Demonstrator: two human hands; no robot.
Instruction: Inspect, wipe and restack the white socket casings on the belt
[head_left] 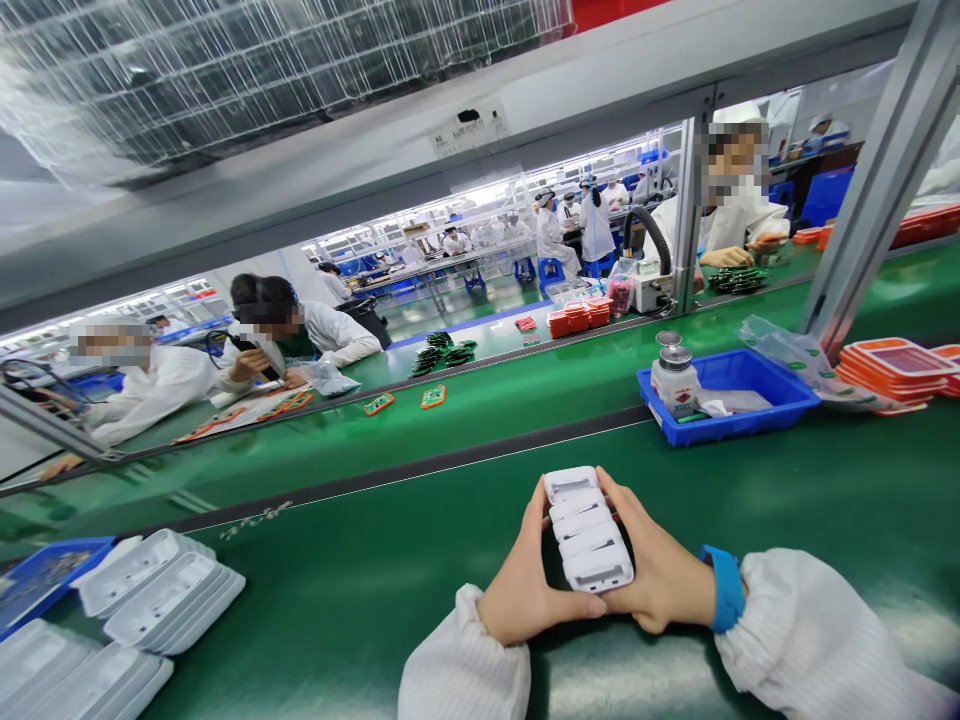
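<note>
A stack of white plastic casings (591,530) is held between both hands above the green work surface. My left hand (529,585) wraps the stack's left side, its thumb along the near end. On the right side, my right hand (656,565) is closed round the same stack, fingers reaching to its far end; a blue band circles that wrist. The two thumbs meet at the near edge. More white casings (161,590) lie piled at the left.
A blue tray (735,395) holds a white bottle (675,380) and plastic bags. Orange-framed parts (892,370) are stacked at the right. Beyond the ledge, a green belt carries two boards (433,397). Another blue tray (56,580) sits far left. Several people work opposite.
</note>
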